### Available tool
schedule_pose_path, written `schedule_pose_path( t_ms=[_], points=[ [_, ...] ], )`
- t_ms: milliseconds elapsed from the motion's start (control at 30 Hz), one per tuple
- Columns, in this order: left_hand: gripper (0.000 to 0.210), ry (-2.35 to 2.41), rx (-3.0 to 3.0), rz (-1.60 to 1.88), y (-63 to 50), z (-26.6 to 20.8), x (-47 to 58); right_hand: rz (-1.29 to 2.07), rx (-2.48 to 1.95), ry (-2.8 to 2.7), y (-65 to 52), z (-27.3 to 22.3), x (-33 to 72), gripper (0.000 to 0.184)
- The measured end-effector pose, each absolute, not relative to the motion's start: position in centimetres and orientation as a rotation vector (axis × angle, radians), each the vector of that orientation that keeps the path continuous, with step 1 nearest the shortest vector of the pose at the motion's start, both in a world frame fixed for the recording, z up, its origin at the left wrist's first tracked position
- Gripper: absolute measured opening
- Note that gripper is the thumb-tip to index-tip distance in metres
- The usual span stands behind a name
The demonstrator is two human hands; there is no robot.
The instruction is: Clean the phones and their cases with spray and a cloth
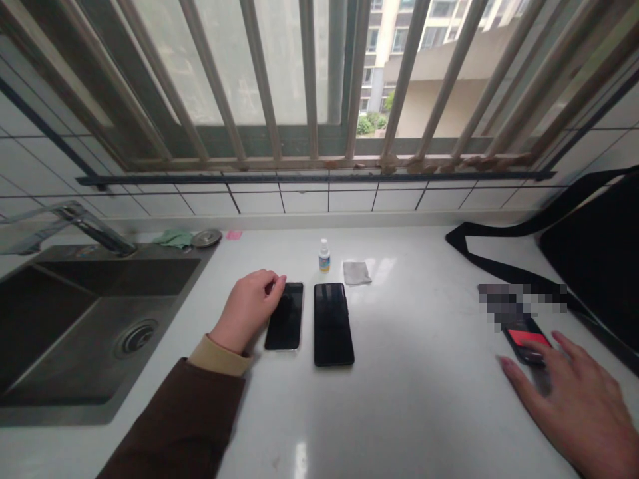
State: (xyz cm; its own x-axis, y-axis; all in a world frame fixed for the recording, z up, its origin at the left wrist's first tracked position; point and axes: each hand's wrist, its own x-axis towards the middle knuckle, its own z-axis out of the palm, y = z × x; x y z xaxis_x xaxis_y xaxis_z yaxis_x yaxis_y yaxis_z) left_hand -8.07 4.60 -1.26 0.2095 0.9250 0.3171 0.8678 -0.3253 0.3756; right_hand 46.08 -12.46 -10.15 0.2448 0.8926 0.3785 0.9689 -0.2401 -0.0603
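My left hand [253, 307] rests on the white counter with its fingers curled in and its thumb folded near them, at the upper left edge of a smartphone [285, 319] with a dark screen. Nothing shows in its fingers. To the right of that phone lies a larger black smartphone [333, 329], screen dark too. At the far right, my right hand [582, 396] is open, fingers spread and slightly blurred, over the near end of a third phone [526, 338] showing a red area. Contact between that hand and the phone is unclear.
Behind the phones stand a small white spray bottle [324, 257] and a folded grey cloth [356, 273]. A sink [150, 293] with a faucet [94, 226] is at left, near a green cloth [174, 239] and a drain strainer [206, 238]. A black bag [599, 246] with a strap lies right.
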Motion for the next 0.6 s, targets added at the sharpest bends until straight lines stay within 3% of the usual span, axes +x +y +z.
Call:
schedule_pose_path(
  t_ms=[600],
  points=[
    [0.047,1.910,2.209,0.895,4.23,-1.51,-8.39,-0.384,-2.273,-1.709,-12.35,-10.41,46.24,0.081]
  ],
)
